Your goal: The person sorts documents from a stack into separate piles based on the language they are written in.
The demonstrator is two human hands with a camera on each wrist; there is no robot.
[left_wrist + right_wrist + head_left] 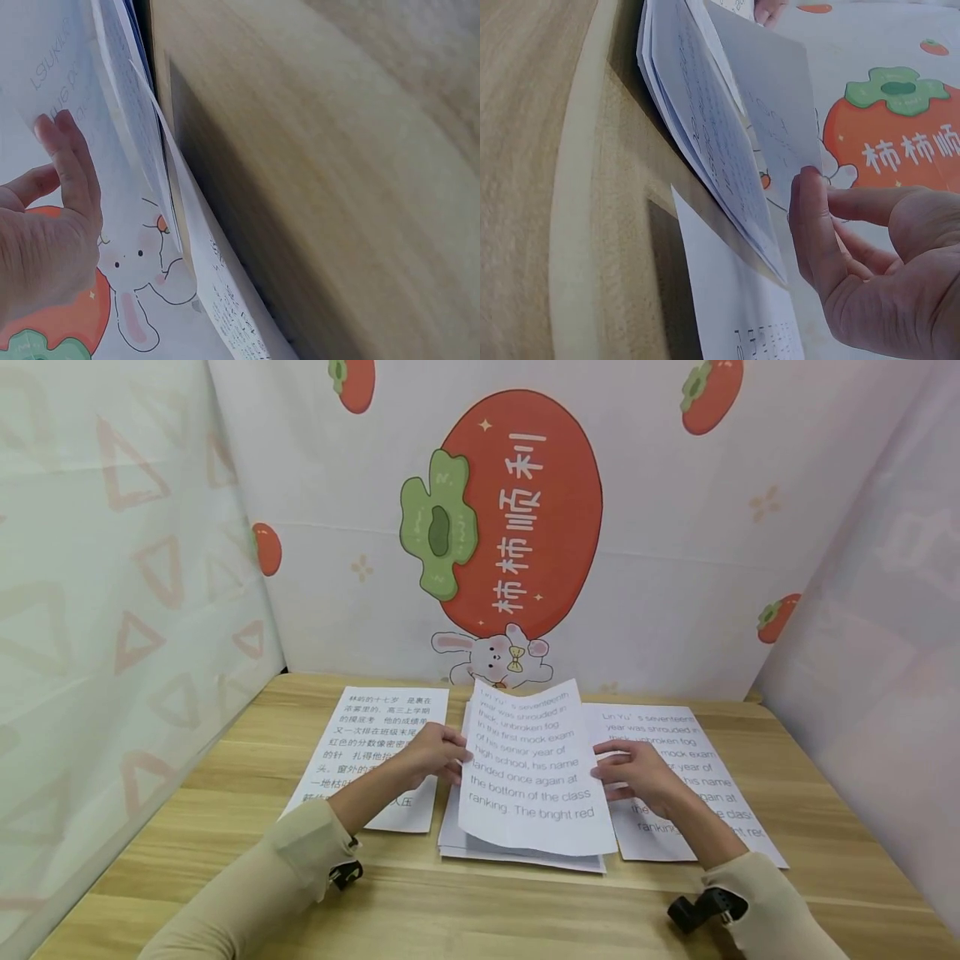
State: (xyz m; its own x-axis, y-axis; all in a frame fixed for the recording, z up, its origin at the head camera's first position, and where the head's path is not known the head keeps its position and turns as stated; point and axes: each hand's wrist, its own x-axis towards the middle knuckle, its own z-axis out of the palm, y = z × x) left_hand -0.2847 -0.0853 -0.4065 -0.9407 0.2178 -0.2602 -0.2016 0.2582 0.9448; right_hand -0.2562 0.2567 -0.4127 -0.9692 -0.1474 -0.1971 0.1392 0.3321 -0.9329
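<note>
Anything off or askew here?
Backdrop looks hung sideways: its lettering reads bottom to top and the rabbit lies on its side. The sheet held by the left hand and right hand bows, but no tears show.

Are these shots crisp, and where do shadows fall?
Head view: bright, print on the held sheet legible; left wrist view: print soft, dark shadow on the wooden table beside the Chinese-text sheet; right wrist view: print on the paper stack unreadably soft, table shadowed beside it.
</note>
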